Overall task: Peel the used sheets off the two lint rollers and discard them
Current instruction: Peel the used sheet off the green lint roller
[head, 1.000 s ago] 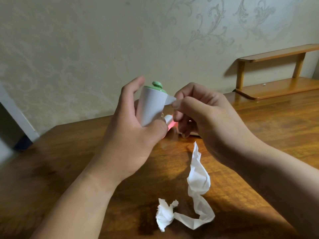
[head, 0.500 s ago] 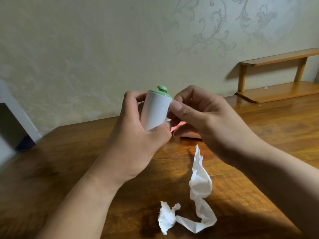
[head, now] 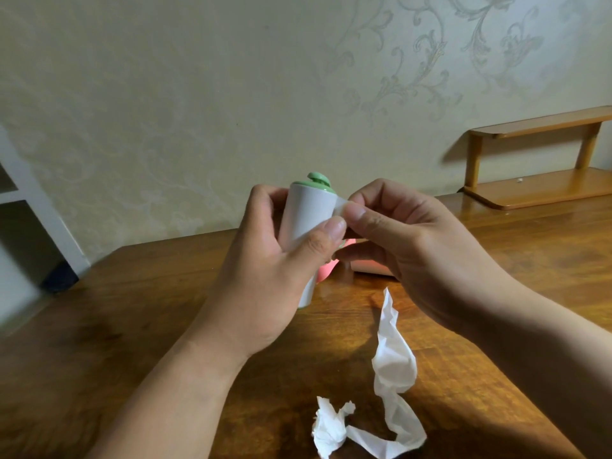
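- The left hand (head: 265, 276) grips the green-capped lint roller (head: 308, 210) as before, fingers wrapped behind the white roll and thumb pressed on its front. The roller is held nearly upright, cap up, above the middle of the table (head: 132, 309).
- Half a second ago the right thumb lay flat against the side of the roll. Now a small sheet corner (head: 341, 205) stands off the roll's upper right edge.
- The right hand (head: 414, 246) pinches that corner between thumb and forefinger, its other fingers curled underneath.
- A pink lint roller (head: 326, 271) lies on the table just behind the hands, which cover most of it.
- A peeled sheet (head: 394, 369), long and crumpled with a wadded end, lies where it was near the table's front edge, below the right wrist and apart from both hands.
- A wooden shelf (head: 536, 190) stands at the table's far right corner against the patterned wall (head: 198, 94).
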